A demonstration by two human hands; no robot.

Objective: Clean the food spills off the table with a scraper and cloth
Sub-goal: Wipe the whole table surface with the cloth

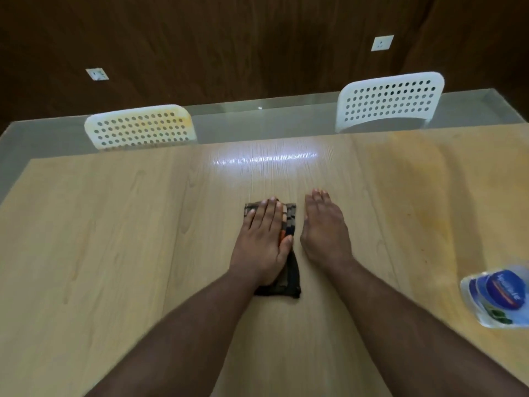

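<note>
1. Pale wood table (114, 253) stretches ahead of you, two white perforated chairs (140, 128) at its far edge.
2. Your left hand (262, 239) presses flat, fingers straight, on the folded camouflage cloth (292, 277).
3. Your right hand (325, 227) rests open just right of the cloth, holding nothing.
4. A blue-labelled plastic bottle (498, 299) lies far right of the cloth; its contents can't be told.

No readable text anywhere. Only print in view: blue label on the plastic bottle (496, 299) lying at right near edge of table (114, 224); white script lettering on it, upside down and blurred, can't make out letters or brand. No numbers or signs.
</note>
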